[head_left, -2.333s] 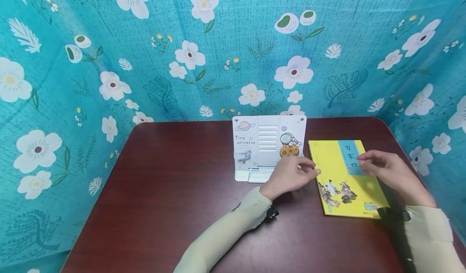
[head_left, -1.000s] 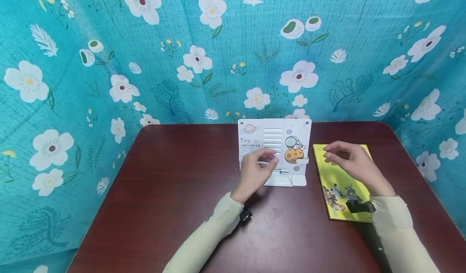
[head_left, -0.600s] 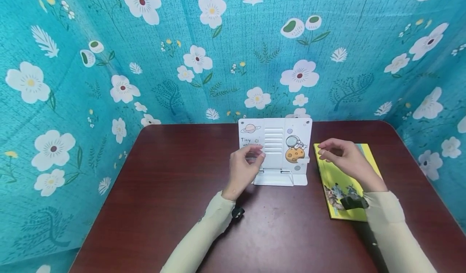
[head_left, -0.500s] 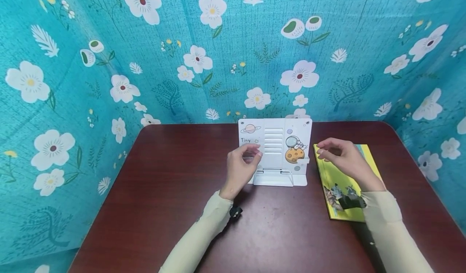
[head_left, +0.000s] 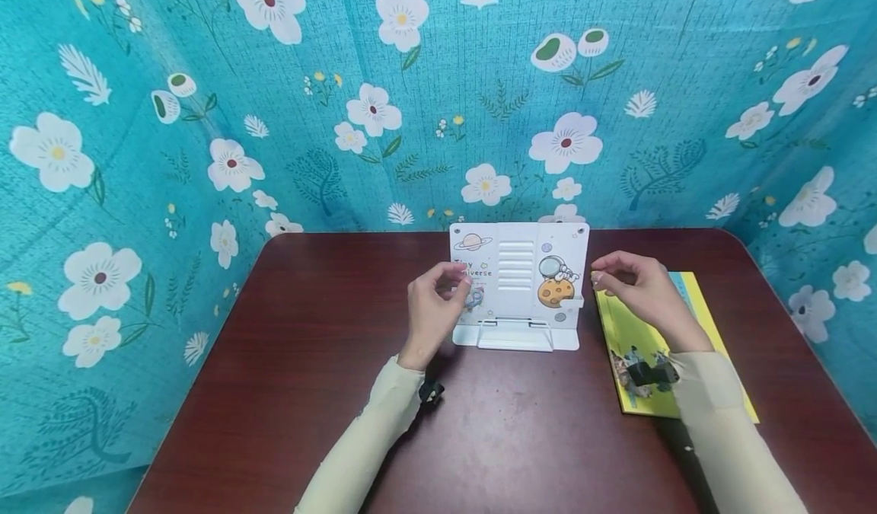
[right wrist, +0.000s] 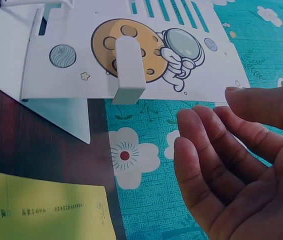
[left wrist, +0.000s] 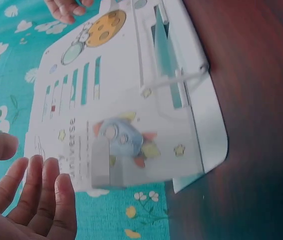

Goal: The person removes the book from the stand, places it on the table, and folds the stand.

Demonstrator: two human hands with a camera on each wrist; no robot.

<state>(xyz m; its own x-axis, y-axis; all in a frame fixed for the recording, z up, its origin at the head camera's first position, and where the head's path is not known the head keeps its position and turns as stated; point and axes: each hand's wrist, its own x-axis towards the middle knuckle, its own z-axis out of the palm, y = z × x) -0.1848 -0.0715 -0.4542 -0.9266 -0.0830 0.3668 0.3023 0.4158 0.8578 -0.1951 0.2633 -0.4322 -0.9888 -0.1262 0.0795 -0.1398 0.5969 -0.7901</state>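
Note:
A white metal book stand [head_left: 515,305], printed with a rocket, an astronaut and "Tiny universe", stands upright at the back of the table. My left hand [head_left: 435,312] is at its left edge, fingers relaxed and bent, holding nothing. In the left wrist view, the stand's clip [left wrist: 106,165] lies beyond those fingertips. To the right of the stand hovers my right hand [head_left: 647,297], palm toward it, with thumb and fingers apart and nothing between them. Beneath that hand a yellow book [head_left: 626,331] lies flat, partly hidden by the hand and sleeve. Another clip [right wrist: 130,70] sits at the stand's right edge.
The dark red-brown table [head_left: 308,362] has rounded back corners. A turquoise flowered cloth [head_left: 438,57] hangs behind and along both sides. A wire bar [head_left: 514,346] runs across the stand's white base. Each wrist carries a small black camera.
My left hand has drawn left across the front of the stand to its left edge. My right hand has moved left from over the book toward the stand's right edge. Stand and book stay put.

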